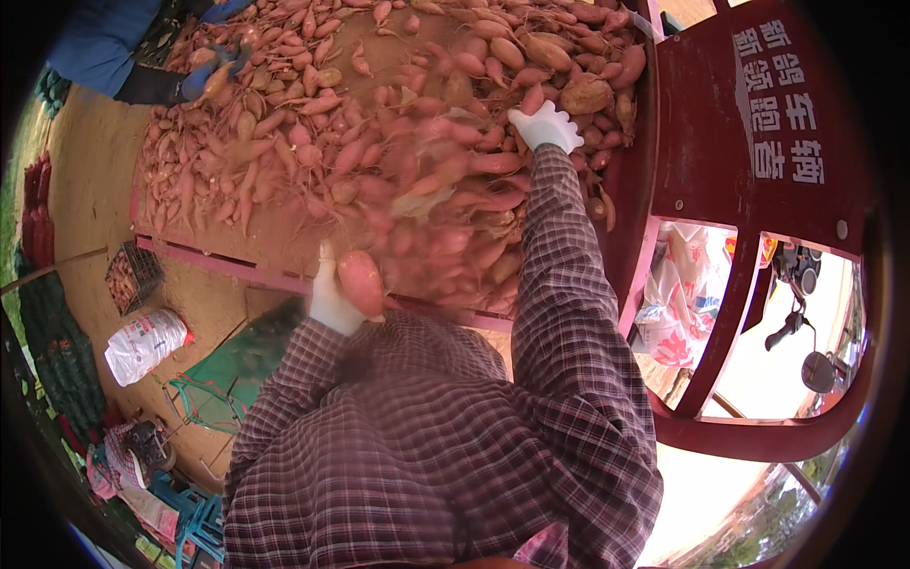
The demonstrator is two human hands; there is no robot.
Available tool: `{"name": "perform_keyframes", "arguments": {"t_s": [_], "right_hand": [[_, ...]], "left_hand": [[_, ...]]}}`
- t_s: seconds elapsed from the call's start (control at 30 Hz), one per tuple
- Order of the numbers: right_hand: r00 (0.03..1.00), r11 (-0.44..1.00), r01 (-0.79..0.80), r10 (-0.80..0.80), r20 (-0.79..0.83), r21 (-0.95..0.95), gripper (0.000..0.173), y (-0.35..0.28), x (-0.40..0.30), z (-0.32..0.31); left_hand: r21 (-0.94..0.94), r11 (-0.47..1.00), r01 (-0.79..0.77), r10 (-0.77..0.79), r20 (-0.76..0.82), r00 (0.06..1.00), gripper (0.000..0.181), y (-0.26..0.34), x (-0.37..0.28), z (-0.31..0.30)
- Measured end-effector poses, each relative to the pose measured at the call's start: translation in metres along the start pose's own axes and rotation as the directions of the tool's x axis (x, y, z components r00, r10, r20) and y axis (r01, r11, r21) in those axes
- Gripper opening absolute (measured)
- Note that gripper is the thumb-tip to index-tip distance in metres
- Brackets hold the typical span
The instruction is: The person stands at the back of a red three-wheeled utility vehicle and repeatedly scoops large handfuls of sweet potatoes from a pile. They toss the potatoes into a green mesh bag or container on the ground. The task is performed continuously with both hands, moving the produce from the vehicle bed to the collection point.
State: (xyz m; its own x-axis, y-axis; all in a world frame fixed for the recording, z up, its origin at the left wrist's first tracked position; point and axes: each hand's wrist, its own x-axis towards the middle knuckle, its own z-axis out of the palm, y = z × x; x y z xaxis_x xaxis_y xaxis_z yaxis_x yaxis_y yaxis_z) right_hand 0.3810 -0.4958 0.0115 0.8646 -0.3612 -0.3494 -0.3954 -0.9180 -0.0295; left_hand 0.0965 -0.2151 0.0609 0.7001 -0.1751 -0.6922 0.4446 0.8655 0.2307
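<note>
My left hand (334, 302), in a white glove, holds a large pink sweet potato (360, 283) over the near edge of the wooden truck bed (266, 252). Farther out and to the right, my right hand (547, 129), gloved too, has its thumb and fingers around a smaller reddish sweet potato (532, 100). Beside that hand lies a big brownish sweet potato (586, 94). A broad heap of sweet potatoes (320, 156), many with thin roots, spreads across the bed. Part of the heap before me looks blurred.
A co-worker's gloved hand (202, 78) reaches into the heap at the upper left. The dark red truck panel (711, 128) bears writing. At the left stand a crate of sweet potatoes (135, 277), a white sack (149, 345), a green net bag on a frame (213, 398) and blue stools (192, 516).
</note>
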Motion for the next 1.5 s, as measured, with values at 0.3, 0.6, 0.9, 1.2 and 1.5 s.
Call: {"name": "perform_keyframes", "arguments": {"t_s": [0.3, 0.6, 0.9, 1.2, 1.5], "right_hand": [[0.976, 0.847, 0.211, -0.213, -0.052, 0.488, 0.098, 0.028, 0.035, 0.037], [0.569, 0.153, -0.187, -0.789, 0.234, 0.97, 0.066, -0.003, -0.214, 0.066], [0.432, -0.198, -0.752, -0.869, 0.242, 0.629, 0.071, -0.013, -0.306, 0.126], [0.648, -0.625, -0.501, -0.73, -0.22, 0.598, 0.057, -0.007, -0.407, 0.228], [0.995, -0.833, 0.017, -0.04, -0.09, 0.552, 0.109, 0.112, -0.602, 0.244]], "left_hand": [[0.03, 0.997, -0.064, 0.061, 0.108, 0.992, 0.074, 0.012, 0.003, -0.016], [0.18, 0.967, -0.179, 0.151, 0.162, 0.975, 0.053, 0.009, 0.021, -0.035], [0.663, 0.641, -0.387, 0.205, 0.339, 0.918, 0.069, 0.017, -0.028, -0.082], [0.718, -0.38, -0.583, 0.041, 0.642, 0.765, 0.098, 0.037, -0.137, -0.109], [0.791, 0.105, -0.603, -0.671, 0.504, 0.544, 0.095, 0.007, -0.17, -0.142]]}}
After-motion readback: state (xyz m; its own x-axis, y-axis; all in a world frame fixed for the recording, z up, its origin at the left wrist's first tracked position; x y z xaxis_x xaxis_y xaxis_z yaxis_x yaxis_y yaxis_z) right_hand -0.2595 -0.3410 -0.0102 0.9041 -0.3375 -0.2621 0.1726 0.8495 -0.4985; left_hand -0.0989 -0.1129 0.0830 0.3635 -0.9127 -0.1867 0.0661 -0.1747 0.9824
